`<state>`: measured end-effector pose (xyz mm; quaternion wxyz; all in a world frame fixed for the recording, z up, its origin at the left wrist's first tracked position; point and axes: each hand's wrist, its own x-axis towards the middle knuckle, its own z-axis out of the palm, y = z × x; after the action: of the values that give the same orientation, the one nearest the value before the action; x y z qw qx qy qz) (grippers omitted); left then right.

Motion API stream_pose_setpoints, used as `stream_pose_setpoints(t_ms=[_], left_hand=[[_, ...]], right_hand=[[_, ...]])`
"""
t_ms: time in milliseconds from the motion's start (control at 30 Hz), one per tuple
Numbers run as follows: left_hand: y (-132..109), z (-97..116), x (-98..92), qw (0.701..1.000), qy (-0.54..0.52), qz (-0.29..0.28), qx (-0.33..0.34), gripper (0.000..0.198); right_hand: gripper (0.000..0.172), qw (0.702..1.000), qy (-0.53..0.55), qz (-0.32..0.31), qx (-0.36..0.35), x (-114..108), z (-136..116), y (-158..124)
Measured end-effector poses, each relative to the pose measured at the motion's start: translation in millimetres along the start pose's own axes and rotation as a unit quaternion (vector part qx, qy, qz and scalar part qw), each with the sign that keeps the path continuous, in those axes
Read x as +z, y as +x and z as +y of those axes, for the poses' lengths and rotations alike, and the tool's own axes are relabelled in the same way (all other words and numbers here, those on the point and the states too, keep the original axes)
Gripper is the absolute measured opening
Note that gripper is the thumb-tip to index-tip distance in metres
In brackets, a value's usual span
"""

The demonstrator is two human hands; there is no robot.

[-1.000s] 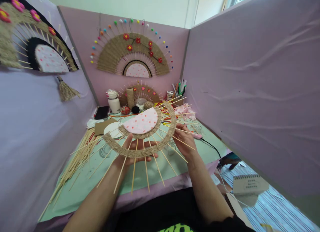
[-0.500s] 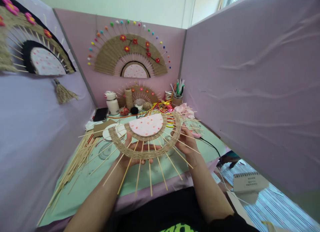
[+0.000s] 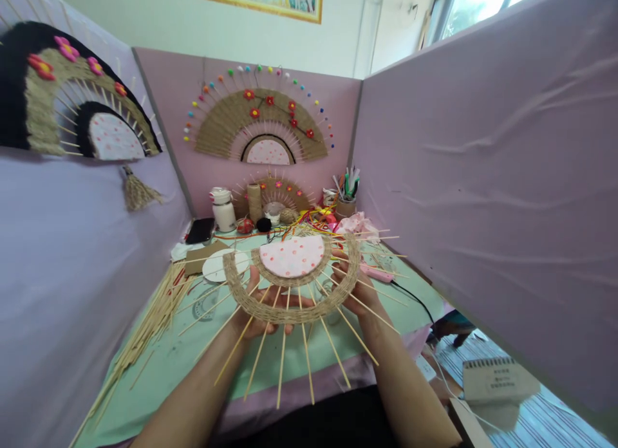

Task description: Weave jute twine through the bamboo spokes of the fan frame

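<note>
Both hands hold up a half-made fan (image 3: 294, 293) above the green mat (image 3: 168, 364). It has a pink dotted half-disc centre (image 3: 292, 255), a ring of woven jute twine and many bamboo sticks pointing toward me. My left hand (image 3: 263, 319) lies under the fan's lower left part, thumb up on the rim, fingers closed around it. My right hand (image 3: 360, 293) grips the right rim and sticks.
Loose bamboo sticks (image 3: 145, 329) lie along the mat's left side. At the back stand a white jar (image 3: 223, 210), a twine spool (image 3: 253, 202), a pen cup (image 3: 344, 203) and ribbons. Finished fans hang on the pink partitions. A glue gun (image 3: 374, 272) with cable lies right.
The fan has turned a little and sunk lower in view, with its straight edge more level. Both hands kept their hold. The camera has tilted upward.
</note>
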<state>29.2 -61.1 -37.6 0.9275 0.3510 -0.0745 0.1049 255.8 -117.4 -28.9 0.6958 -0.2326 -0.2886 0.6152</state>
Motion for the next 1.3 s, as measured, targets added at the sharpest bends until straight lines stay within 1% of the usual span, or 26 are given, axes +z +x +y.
stream_pose_setpoints(t_ms=[67, 133, 233, 333, 433, 500, 567, 633, 700, 833, 900, 967, 1033, 1133, 1233, 1300], left_hand=[[1.1, -0.9, 1.4, 1.0, -0.004, 0.014, 0.016, 0.086], [3.0, -1.2, 6.6, 0.999, -0.012, 0.031, 0.025, 0.087], [6.3, -2.1, 17.3, 0.999, -0.037, 0.025, 0.022, 0.086], [7.7, -5.9, 22.7, 0.996, -0.074, 0.027, 0.047, 0.086], [6.0, -12.4, 19.1, 0.989, -0.103, 0.051, 0.089, 0.089], [4.1, -16.4, 14.6, 0.986, -0.11, 0.066, 0.11, 0.088], [2.7, -19.3, 11.6, 0.982, -0.111, 0.081, 0.131, 0.082], [2.8, -21.1, 11.1, 0.978, -0.108, 0.093, 0.154, 0.07], [4.9, -22.2, 12.0, 0.977, -0.092, 0.102, 0.161, 0.06], [14.7, -25.1, 9.4, 0.981, -0.043, 0.125, 0.145, 0.052], [20.2, -26.7, 5.0, 0.977, -0.024, 0.143, 0.158, 0.045], [24.2, -27.8, 0.8, 0.972, -0.01, 0.162, 0.171, 0.039], [25.8, -27.9, -1.4, 0.969, -0.005, 0.169, 0.181, 0.04], [24.6, -26.6, -0.5, 0.97, -0.008, 0.148, 0.192, 0.045], [21.2, -24.3, 2.0, 0.974, -0.006, 0.129, 0.184, 0.047], [18.8, -22.2, 3.0, 0.975, -0.002, 0.132, 0.177, 0.047]], right_hand=[[0.022, 0.999, -0.032, 0.012, -0.023, 3.5, 0.9, -2.6], [0.023, 0.997, -0.054, 0.018, -0.042, 6.2, 1.5, -5.1], [0.024, 0.995, -0.069, 0.027, -0.073, 9.4, 3.7, -6.0], [0.023, 0.992, -0.058, 0.056, -0.097, 14.5, 8.4, -2.4], [0.024, 0.99, -0.027, 0.1, -0.099, 23.0, 13.6, 3.9], [0.025, 0.986, 0.003, 0.131, -0.103, 29.9, 16.0, 8.2], [0.026, 0.981, 0.035, 0.153, -0.111, 36.2, 17.1, 11.5], [0.026, 0.977, 0.06, 0.164, -0.119, 40.3, 17.3, 12.9], [0.023, 0.978, 0.062, 0.157, -0.124, 41.0, 17.4, 12.3], [0.02, 0.98, 0.04, 0.131, -0.141, 35.2, 19.6, 8.4], [0.02, 0.979, 0.034, 0.129, -0.151, 32.2, 22.1, 6.2], [0.02, 0.982, 0.014, 0.118, -0.146, 31.0, 25.5, 3.7], [0.02, 0.984, -0.01, 0.103, -0.144, 31.7, 29.6, 1.1], [0.021, 0.984, -0.026, 0.084, -0.152, 34.1, 35.3, -2.0], [0.019, 0.986, -0.034, 0.072, -0.147, 34.2, 37.5, -2.8], [0.02, 0.988, -0.043, 0.064, -0.132, 32.0, 37.0, -1.9]])
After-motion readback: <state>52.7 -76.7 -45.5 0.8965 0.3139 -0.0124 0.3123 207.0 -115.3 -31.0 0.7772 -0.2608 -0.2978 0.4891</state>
